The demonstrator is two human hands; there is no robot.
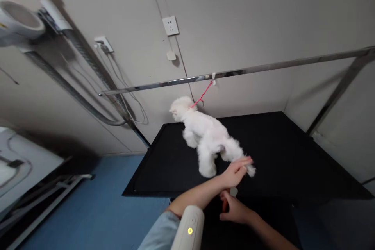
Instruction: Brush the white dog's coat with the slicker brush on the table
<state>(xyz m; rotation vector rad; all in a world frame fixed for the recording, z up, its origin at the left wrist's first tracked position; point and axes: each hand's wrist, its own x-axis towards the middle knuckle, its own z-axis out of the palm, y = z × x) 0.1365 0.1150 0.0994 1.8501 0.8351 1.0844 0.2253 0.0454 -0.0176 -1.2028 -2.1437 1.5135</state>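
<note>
Head view: dog (206, 136) stands, head toward wall, rear toward hands.

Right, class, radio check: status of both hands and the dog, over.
Left hand holding the white dog's hind paw. Right hand below, closed on a small orange-handled tool. Dog standing on black grooming table, red leash tied to bar. Nothing blocking.

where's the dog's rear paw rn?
Head view, center-right: the rear paw is under the left hand near the black table front edge, right hand just below.
</note>
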